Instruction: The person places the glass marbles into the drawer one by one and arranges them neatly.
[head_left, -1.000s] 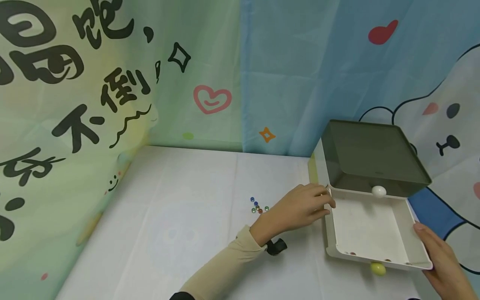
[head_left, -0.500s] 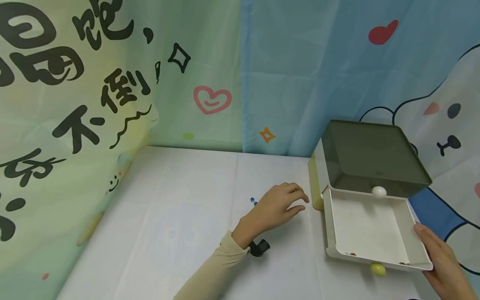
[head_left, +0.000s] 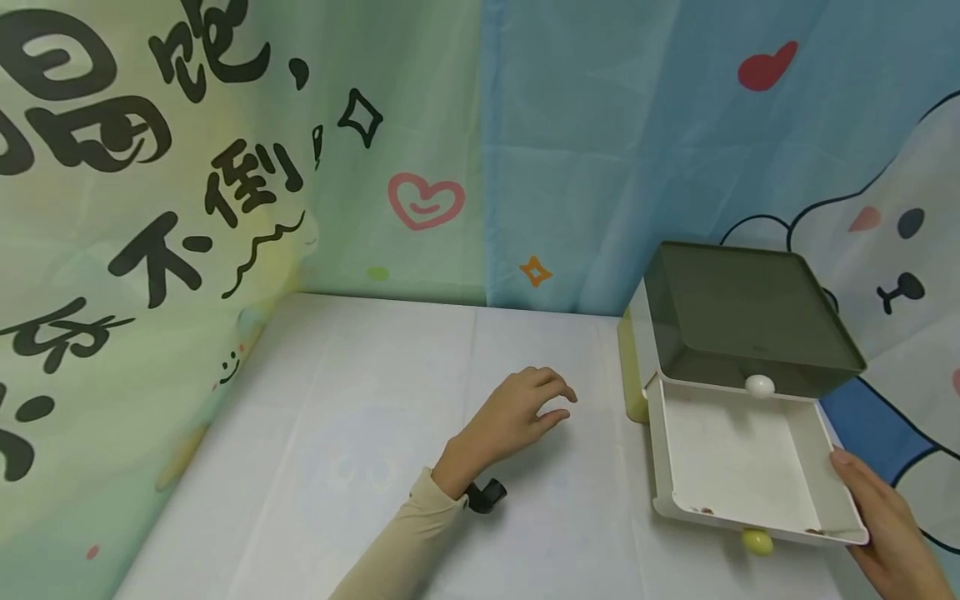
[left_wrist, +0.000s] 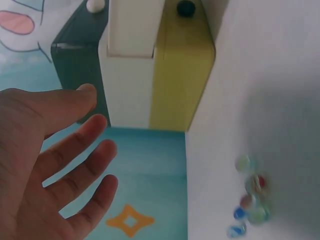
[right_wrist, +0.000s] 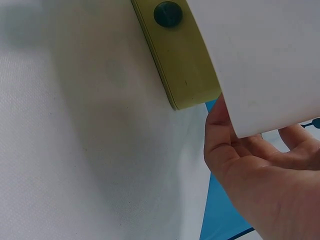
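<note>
Left hand: raised over the tabletop, fingers apart and slightly bent; beige sleeve behind it. Glass marbles, several, blue, red and greenish: clustered on the tabletop near the left hand, apart from its fingers.

Right hand: gripping the side wall of the white drawer, which stands pulled out to that hand's left. Small brownish items: inside the drawer by its front wall, left of the right hand, partly hidden. Yellow-green knob: on that front.

Drawer unit: right of the left hand; dark-green top, white middle, yellow base. Printed curtain: beyond both hands.
</note>
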